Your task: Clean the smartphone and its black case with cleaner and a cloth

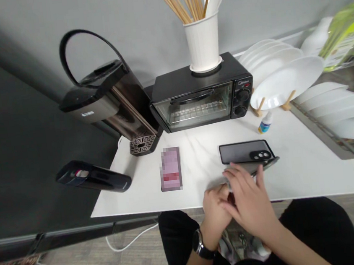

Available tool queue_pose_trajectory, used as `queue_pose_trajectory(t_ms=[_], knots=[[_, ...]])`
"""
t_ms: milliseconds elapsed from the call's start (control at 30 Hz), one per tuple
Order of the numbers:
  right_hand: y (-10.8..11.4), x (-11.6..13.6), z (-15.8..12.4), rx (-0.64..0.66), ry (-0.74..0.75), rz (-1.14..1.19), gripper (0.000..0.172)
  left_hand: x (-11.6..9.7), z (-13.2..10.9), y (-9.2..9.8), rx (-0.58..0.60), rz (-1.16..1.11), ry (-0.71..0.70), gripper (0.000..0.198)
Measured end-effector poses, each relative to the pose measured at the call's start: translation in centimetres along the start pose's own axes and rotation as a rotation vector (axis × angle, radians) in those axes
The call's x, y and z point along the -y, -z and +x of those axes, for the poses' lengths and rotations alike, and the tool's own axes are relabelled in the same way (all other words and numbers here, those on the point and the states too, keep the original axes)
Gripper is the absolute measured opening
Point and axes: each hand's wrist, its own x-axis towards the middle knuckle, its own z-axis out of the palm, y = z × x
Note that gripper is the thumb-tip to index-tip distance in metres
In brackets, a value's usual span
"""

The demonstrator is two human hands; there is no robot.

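Note:
A smartphone (270, 163) is tilted over the front of the white table, its dark edge towards me. My left hand (215, 206), with a black watch on the wrist, is closed around its near left end; the grip is partly hidden. Across the phone lies my right hand (249, 198), fingers stretched out and apart, thumb beside the left hand. Just beyond the phone, a clear phone case (244, 152) with a black rim and camera cutout rests flat on the table. A second phone (170, 169), its screen pixelated, lies to the left.
A toaster oven (202, 100) carries a white cup (203, 41) of chopsticks. Left of it stands a water dispenser (114, 105), with a dark cylindrical device (95, 177) near the table's left edge. A small bottle (265, 123), white plates (288, 80) and a dish rack (325, 133) are on the right.

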Motion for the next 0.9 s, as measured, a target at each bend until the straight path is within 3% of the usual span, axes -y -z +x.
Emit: queue_pose_trajectory(t_ms=[100,233,400,633,700,800,900], knots=[[-0.4,2.3,-0.5,0.006,0.095,0.066,0.044,0.6,0.0,-0.9,0.008,0.041,-0.007,0.028],[-0.3,1.1,-0.9,-0.009,0.123,0.045,0.043,0.4,-0.3,-0.4,-0.02,-0.004,-0.042,0.02],[0.4,-2.0,-0.8,-0.004,0.117,-0.046,0.04,-0.6,-0.4,0.9,-0.057,0.032,0.012,0.016],[1.9,-10.1,-0.9,-0.069,0.0,-0.257,0.04,-1.2,-0.1,1.8,-0.056,-0.151,-0.037,0.03],[2.4,-11.3,-0.9,-0.072,-0.027,-0.244,0.037,-1.2,-0.1,1.9,-0.048,-0.151,-0.049,0.033],[2.5,-10.2,-0.5,-0.062,-0.04,-0.192,0.031,-1.2,-0.1,1.9,-0.041,-0.141,-0.066,0.035],[1.8,-6.3,-0.1,-0.029,-0.015,-0.105,0.03,-1.1,-0.1,1.8,-0.042,-0.118,-0.048,0.031]])
